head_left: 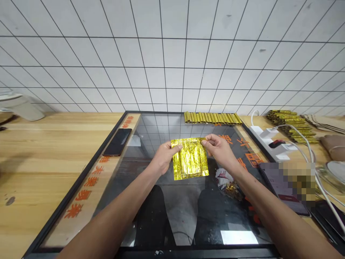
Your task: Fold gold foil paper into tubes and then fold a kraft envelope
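Note:
A square sheet of shiny gold foil paper (190, 160) is held up over a dark glass panel (151, 154) set in a wooden table. My left hand (163, 158) pinches the sheet's upper left corner. My right hand (219, 148) pinches its upper right corner. The sheet's top edge looks folded over a little. Its lower edge hangs close to the glass.
A row of rolled gold foil tubes (212, 118) lies at the panel's far edge; more are piled (289, 126) at the right. A black phone (118, 141) lies on the left frame. A white power strip (269, 142) with cables, and a blurred device (288, 187) sit right.

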Available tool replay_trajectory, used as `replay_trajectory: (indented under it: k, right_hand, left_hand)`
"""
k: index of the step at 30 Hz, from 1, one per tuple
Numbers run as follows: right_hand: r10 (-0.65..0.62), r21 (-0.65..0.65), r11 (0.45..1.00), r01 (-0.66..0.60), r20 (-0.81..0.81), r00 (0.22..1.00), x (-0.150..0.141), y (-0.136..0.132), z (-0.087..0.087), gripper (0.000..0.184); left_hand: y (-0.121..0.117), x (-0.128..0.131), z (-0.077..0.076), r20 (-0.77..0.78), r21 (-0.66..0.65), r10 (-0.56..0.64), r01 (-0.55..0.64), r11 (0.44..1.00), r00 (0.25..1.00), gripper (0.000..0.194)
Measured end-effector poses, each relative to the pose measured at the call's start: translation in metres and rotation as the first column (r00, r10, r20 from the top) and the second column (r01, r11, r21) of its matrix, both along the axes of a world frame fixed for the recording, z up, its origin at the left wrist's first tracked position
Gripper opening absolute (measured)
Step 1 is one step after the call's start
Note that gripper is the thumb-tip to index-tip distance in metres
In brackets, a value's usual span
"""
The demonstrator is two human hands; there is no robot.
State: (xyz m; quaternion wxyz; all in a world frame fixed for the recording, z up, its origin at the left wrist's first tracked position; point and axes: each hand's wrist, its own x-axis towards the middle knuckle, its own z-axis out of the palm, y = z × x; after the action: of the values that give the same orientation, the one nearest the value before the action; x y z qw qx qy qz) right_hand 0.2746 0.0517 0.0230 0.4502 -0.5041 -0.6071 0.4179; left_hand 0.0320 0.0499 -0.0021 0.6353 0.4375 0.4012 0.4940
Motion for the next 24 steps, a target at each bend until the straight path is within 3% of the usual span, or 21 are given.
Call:
replay_trajectory:
  k: [6,11,18,24]
  right_hand:
    - [0.129,-0.067,0.99,-0.127,0.029,0.991,-0.006,-0.001,-0.003,0.041]
    - [0.146,-0.097,0.985,-0.143,0.026,0.989,-0.007,-0.001,-0.011,0.046]
    - [0.048,-0.056,0.997,-0.049,-0.026,0.999,-0.008,0.005,-0.009,0.036]
    - [0.102,-0.11,0.989,-0.103,-0.019,0.995,-0.011,0.001,-0.004,0.046]
  left_hand:
    - [0.002,0.0,0.001,-0.004,0.02,0.063,-0.063,0.998,0.998,0.049]
    - [0.004,0.0,0.003,0.01,0.046,0.132,-0.132,0.99,0.991,0.052]
    - [-0.001,0.001,0.004,-0.07,-0.052,-0.08,0.076,0.996,0.994,0.058]
    - [0.005,-0.007,-0.004,-0.118,0.014,-0.024,0.025,1.0,0.993,0.057]
